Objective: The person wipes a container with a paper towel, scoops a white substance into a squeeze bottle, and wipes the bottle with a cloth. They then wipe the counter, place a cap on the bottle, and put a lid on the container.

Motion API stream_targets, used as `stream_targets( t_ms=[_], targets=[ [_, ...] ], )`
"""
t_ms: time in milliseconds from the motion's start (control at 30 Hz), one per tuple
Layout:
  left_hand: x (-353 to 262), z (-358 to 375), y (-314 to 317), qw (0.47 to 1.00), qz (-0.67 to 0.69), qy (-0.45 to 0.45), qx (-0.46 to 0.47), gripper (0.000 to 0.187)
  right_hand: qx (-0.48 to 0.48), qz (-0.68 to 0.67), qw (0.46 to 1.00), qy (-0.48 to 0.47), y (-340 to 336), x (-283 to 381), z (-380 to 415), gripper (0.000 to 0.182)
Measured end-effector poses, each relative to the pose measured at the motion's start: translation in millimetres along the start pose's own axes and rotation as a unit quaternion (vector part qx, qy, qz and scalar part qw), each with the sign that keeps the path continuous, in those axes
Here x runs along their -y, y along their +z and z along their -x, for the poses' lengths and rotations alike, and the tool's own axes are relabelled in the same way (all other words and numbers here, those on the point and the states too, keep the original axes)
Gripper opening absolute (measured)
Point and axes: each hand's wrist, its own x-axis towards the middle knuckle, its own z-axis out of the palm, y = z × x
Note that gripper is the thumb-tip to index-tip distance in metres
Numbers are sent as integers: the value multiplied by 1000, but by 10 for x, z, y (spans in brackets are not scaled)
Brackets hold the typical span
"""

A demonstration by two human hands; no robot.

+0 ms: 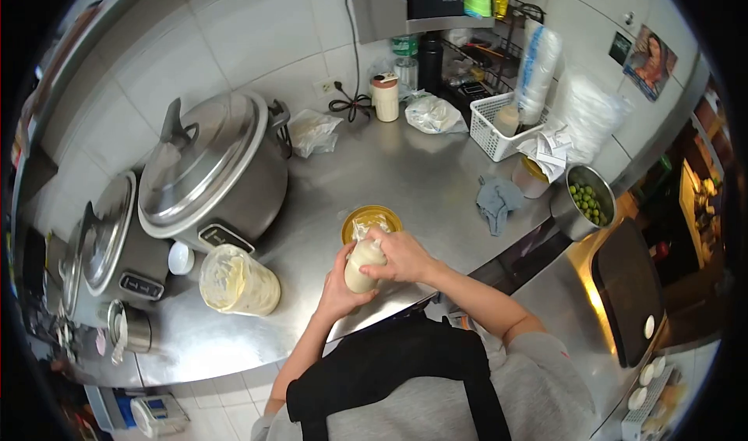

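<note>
Both of my hands are wrapped round a pale bottle (360,268) that looks full of cream-coloured sauce. My left hand (336,291) grips its near left side, and my right hand (403,257) holds it from the right, fingers round the upper end. Just beyond the bottle, a yellow round lid or shallow dish (348,221) lies on the steel counter (374,160), with whitish material on it, partly covered by my fingers. To the left, a clear tub (261,289) smeared with pale cream stands tilted in view.
Large lidded cookers (234,176) line the left, beside a small white cup (181,259). A grey cloth (497,203), a metal pot (569,215) of green limes and a white basket (492,135) are on the right. A capped jar (386,102) stands at the back wall.
</note>
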Motion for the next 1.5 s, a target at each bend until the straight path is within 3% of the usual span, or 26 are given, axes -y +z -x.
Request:
stream_targets(
  t_ms=[67, 200, 233, 300, 400, 567, 800, 867, 933, 1033, 1067, 1100, 1133, 1233, 1300, 1500],
  targets=[
    [-67, -147, 100, 999, -1, -44, 2, 93, 4, -6, 1000, 9, -80, -87, 5, 54],
    [-99, -266, 175, 1000, 16, -11, 21, 98, 7, 1, 1000, 17, -328, -162, 30, 53],
    [-124, -287, 157, 997, 49, -1, 64, 101, 6, 3, 1000, 16, -394, -162, 14, 53],
    [-136, -379, 157, 984, 114, 31, 134, 107, -6, -37, 994, -105, -528, -172, -2, 52],
    [-193, -479, 262, 979, 144, 11, 145, 105, 5, -48, 991, -126, -647, -223, -53, 50],
    [-207, -571, 575, 991, 130, 11, 32, 101, -10, -37, 996, -81, -681, -444, -119, 49],
    [-277, -766, 768, 996, 68, -37, -48, 108, -41, 1, 999, 5, -726, -612, -175, 50],
    [-303, -809, 796, 994, 28, -60, -93, 111, -43, 3, 999, -9, -771, -595, -205, 53],
    [-318, -830, 727, 995, 45, -45, -81, 111, -46, 2, 999, -18, -851, -566, -225, 56],
    [-265, -885, 637, 994, 107, 0, -19, 112, 31, -40, 996, -78, -1146, -577, -394, 62],
    [-267, -903, 609, 988, 150, 32, 24, 112, 111, -65, 989, -67, -1247, -594, -473, 61],
    [-348, -919, 567, 971, 227, 2, 77, 112, 192, -88, 976, -57, -1281, -604, -517, 60],
    [-350, -936, 573, 971, 229, -1, 68, 112, 201, -89, 974, -61, -1230, -651, -534, 60],
    [-213, -949, 663, 972, 228, -11, 57, 113, 138, -138, 972, -129, -1050, -801, -571, 58],
    [-200, -905, 681, 978, 204, -22, 40, 113, 113, -159, 977, -82, -987, -815, -547, 55],
    [-277, -883, 685, 991, 123, -59, 8, 116, 57, -121, 989, -69, -929, -834, -439, 48]
  ],
)
